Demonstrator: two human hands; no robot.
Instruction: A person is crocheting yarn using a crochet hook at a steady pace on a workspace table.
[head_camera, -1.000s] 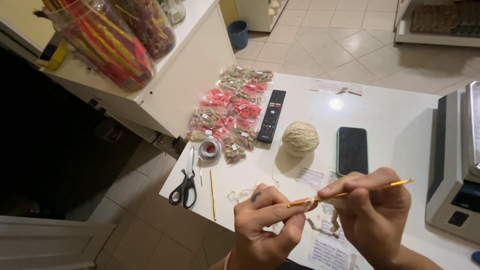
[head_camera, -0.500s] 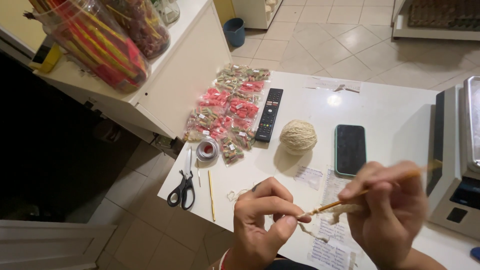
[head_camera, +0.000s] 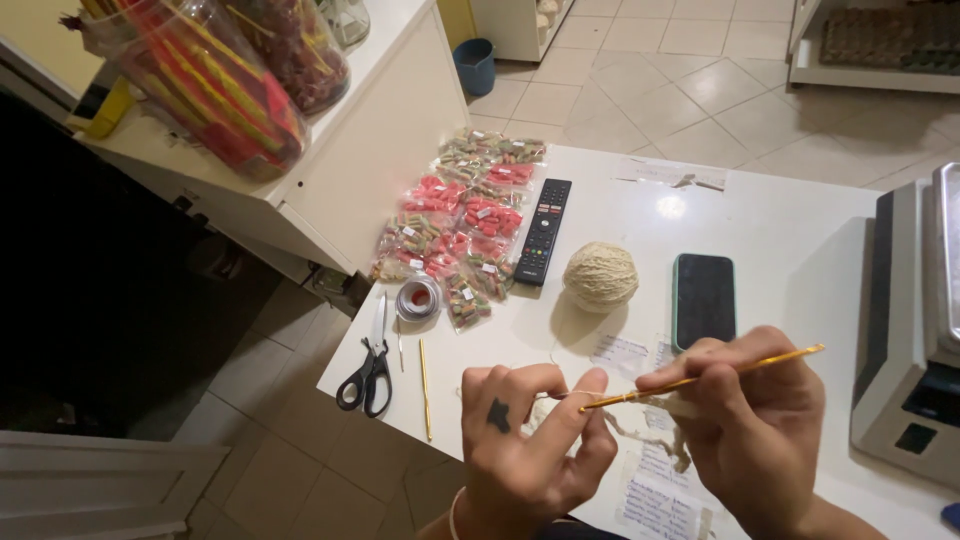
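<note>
Since half a second ago the right hand, gripping the thin golden metal crochet hook, has levelled it toward the left hand, which pinches the cream yarn strand, the stitch progressing just nearer than the beige yarn ball on the white bench.

On your white table, a black remote lies lengthwise towards the far edge, with clear packets of pink and green sweets spread beside it along the left edge. Nearer the left front corner you have black-handled scissors, a small roll of tape and a thin yellow stick. A dark phone lies face up mid-table. A grey weighing scale fills the right edge. A blue bin stands on the tiled floor.
</note>
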